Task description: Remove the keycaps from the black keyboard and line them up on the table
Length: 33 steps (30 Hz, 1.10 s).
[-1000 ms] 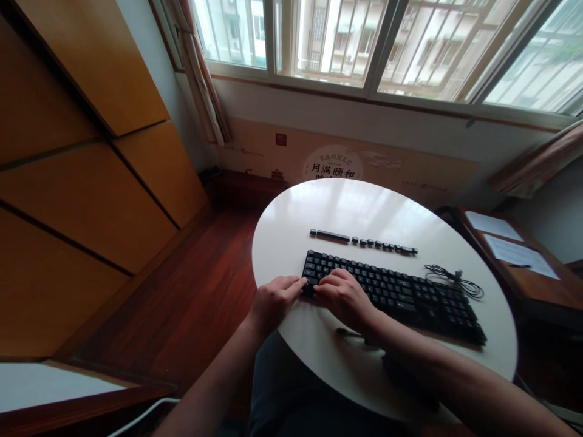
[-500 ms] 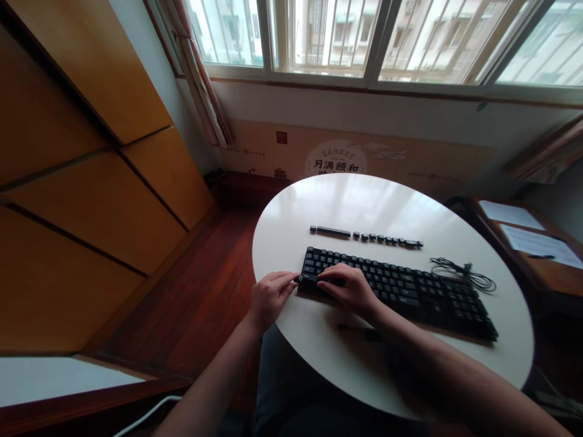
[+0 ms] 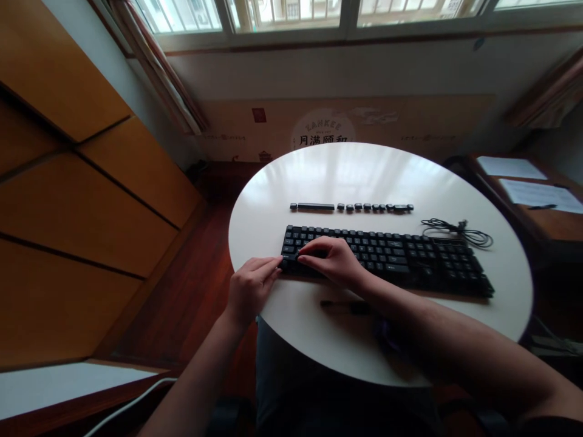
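The left hand (image 3: 249, 290) is straddling the near left edge of the white round bench (image 3: 255, 194), its wrist hanging outside the rim above the wooden floor (image 3: 182, 285). The right hand (image 3: 334, 262) is sitting well inside that edge, its forearm crossing the near right part of the bench; white surface is showing in front of both hands and, more broadly, beyond them toward the far rim. The left hand is keeping its fingers close together, the fingertips touching the keyboard's left end. The right hand is curling, thumb and forefinger leaving a narrow gap over the lower left keys; whether either hand is pinching a key, I cannot tell. Under the fingertips the black keyboard (image 3: 394, 251) is lying flat, stretching away to the right of the right hand, its pale legends facing the person and the lower left keys partly hidden. Just in front of the right hand, a slender dark tool (image 3: 339, 303) is lying in shadow, partly covered by the forearm. Beyond the hands, a long bar keycap (image 3: 316, 207) and small loose keycaps (image 3: 367, 207) are forming a row. Farther right, a coiled black cable (image 3: 458, 229) is resting behind the keyboard.
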Each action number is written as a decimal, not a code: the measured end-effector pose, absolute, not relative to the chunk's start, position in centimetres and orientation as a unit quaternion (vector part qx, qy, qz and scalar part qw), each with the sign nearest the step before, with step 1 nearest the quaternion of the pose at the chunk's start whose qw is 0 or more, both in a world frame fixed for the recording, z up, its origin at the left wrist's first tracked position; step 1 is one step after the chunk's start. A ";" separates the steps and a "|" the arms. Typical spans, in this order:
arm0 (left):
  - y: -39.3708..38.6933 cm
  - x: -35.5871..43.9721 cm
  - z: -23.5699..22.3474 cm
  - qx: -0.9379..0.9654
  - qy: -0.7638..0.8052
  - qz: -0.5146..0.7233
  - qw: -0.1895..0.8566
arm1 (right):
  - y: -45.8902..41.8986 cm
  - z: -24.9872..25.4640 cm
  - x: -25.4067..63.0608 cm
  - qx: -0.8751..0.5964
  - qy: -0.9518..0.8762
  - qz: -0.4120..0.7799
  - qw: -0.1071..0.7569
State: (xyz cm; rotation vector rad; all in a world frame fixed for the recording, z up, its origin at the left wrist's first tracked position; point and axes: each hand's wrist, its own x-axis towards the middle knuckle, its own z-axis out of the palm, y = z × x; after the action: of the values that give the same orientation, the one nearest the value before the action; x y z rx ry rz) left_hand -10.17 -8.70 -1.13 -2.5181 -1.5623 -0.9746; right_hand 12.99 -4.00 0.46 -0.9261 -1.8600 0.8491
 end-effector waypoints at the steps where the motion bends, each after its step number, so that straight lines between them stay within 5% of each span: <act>1: -8.7 -10.1 -1.0 -0.816 -0.493 -0.301 0.032 | -4.0 0.4 12.9 -0.370 -0.755 0.325 0.432; 20: -8.9 -10.5 -0.4 -0.870 -0.422 -0.177 0.182 | -4.8 -0.3 11.6 -0.298 -0.881 0.121 0.348; 33: -8.9 -11.3 0.0 -0.815 -0.506 -0.267 0.085 | -5.5 0.2 11.3 -0.304 -0.893 0.073 0.323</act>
State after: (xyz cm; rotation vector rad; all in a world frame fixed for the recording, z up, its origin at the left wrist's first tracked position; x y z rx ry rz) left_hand -11.26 -8.94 0.02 -2.4313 -1.5101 -0.7964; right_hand 11.31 -5.48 0.17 -0.7981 -2.3450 0.1917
